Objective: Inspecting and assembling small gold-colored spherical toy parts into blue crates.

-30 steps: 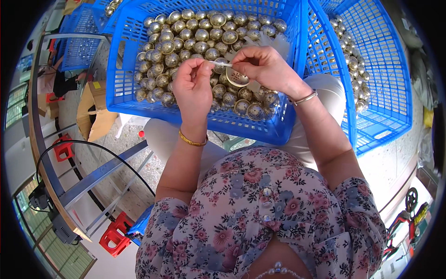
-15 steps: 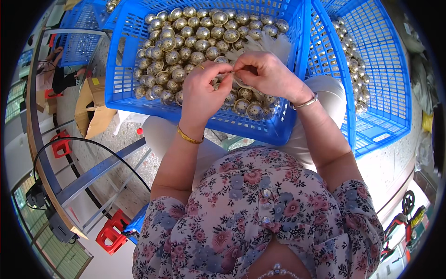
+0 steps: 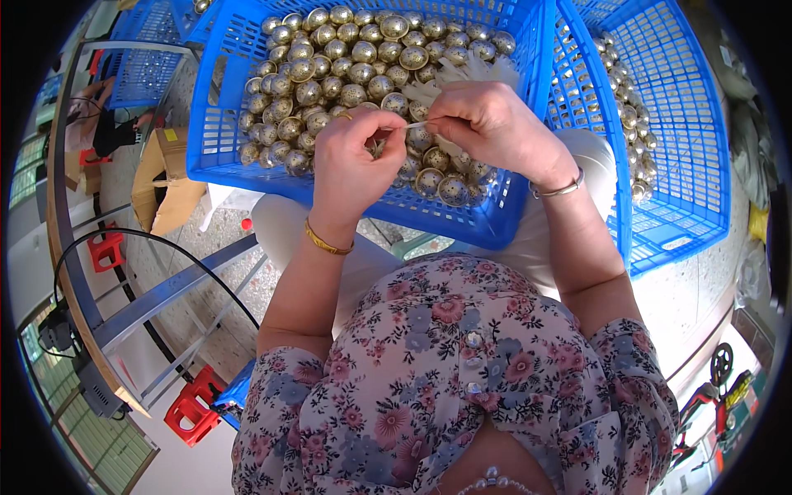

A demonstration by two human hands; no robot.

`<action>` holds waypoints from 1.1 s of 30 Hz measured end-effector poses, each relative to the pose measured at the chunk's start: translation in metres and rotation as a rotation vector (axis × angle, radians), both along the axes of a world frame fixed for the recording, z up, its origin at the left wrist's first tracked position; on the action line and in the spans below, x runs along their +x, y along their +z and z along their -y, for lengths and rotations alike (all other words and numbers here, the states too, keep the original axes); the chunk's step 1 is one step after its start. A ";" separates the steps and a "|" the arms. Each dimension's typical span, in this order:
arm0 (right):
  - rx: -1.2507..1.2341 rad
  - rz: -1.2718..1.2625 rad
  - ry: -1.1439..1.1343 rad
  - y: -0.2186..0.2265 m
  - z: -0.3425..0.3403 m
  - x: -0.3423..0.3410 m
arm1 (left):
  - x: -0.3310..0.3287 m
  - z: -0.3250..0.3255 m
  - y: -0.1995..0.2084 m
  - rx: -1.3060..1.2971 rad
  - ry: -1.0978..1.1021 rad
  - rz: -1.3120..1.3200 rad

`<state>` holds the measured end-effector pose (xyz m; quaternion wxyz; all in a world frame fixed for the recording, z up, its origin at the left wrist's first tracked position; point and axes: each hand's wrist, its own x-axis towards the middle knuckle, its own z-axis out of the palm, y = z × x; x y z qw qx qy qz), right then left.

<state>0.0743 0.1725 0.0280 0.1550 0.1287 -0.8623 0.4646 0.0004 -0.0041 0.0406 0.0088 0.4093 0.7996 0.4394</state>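
Observation:
A thin white strip (image 3: pixel 418 124) is stretched between my two hands above a heap of perforated, gold-silver metal balls (image 3: pixel 364 52). My left hand (image 3: pixel 356 157) pinches one end between thumb and forefinger. Something gold shows in the gap of its fingers, but I cannot tell whether it is held. Thumb and fingertips of my right hand (image 3: pixel 495 124) close on the strip's other end. Just beyond that hand a bundle of loose white strips (image 3: pixel 487 73) fans out over the balls; whether the hand touches it is hidden.
The balls fill a blue plastic basket (image 3: pixel 346 191) at my knees. To the right stands another blue basket (image 3: pixel 689 140) with more balls. An opened cardboard box (image 3: pixel 169 177), a metal-framed table (image 3: pixel 157 297) and a red stool (image 3: pixel 194 408) are at left.
My hands, earlier almost touching at the fingertips, have drawn apart: the left toward the left and slightly nearer, the right slightly rightward. The white strip now shows taut between them.

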 end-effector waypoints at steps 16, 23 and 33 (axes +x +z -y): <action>-0.200 0.137 -0.407 0.064 -0.106 0.108 | -0.004 -0.008 -0.001 0.227 0.096 0.174; -0.342 0.408 -1.028 -0.043 -0.215 0.168 | -0.011 0.033 -0.042 0.074 0.153 0.410; -0.090 0.154 -0.952 -0.030 -0.208 0.083 | -0.025 0.026 -0.070 0.039 0.158 0.641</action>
